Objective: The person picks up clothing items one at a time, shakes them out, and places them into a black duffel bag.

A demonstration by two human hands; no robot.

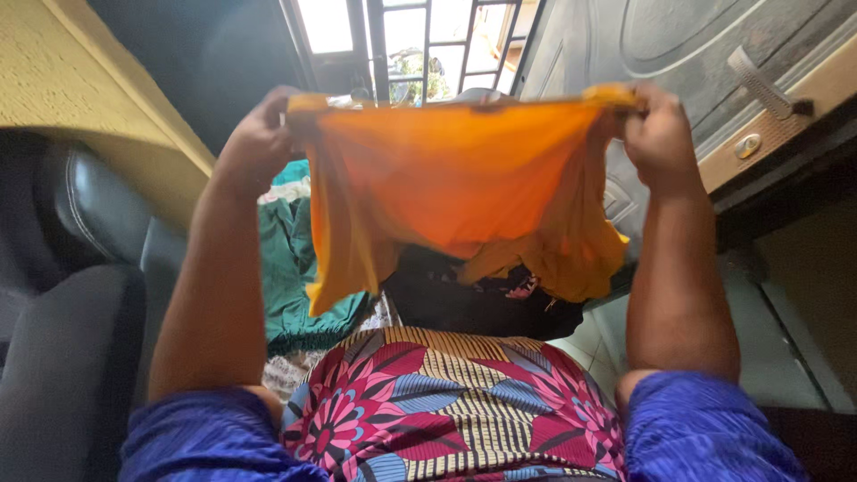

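Head view, looking down. Thin orange fabric garment [455, 192] held up at chest height, stretched flat between both hands along its top edge; lower edge hangs loose and uneven, one corner drooping at the left, a bunched fold at the right. Left hand [259, 143]: fingers closed, pinching the top left corner. Right hand [659, 134]: fingers closed on the top right corner. Judgement on progress: garment is spread open and not yet folded, no crease or doubling visible; a heap remains below it, teal green cloth [299, 268] and a dark cloth with small pink print [482, 299], both crumpled and unsorted, so most of the work appears left. Surface: no worktop seen; heap lies just beyond the lap, which is covered by a pink-flowered striped wrap [446, 406]. Black leather seat [71, 312] to the left. Room: yellow textured wall [98, 80], grey embossed metal door [678, 45] standing open, barred window [420, 40] bright with daylight, pale tiled floor [777, 348].
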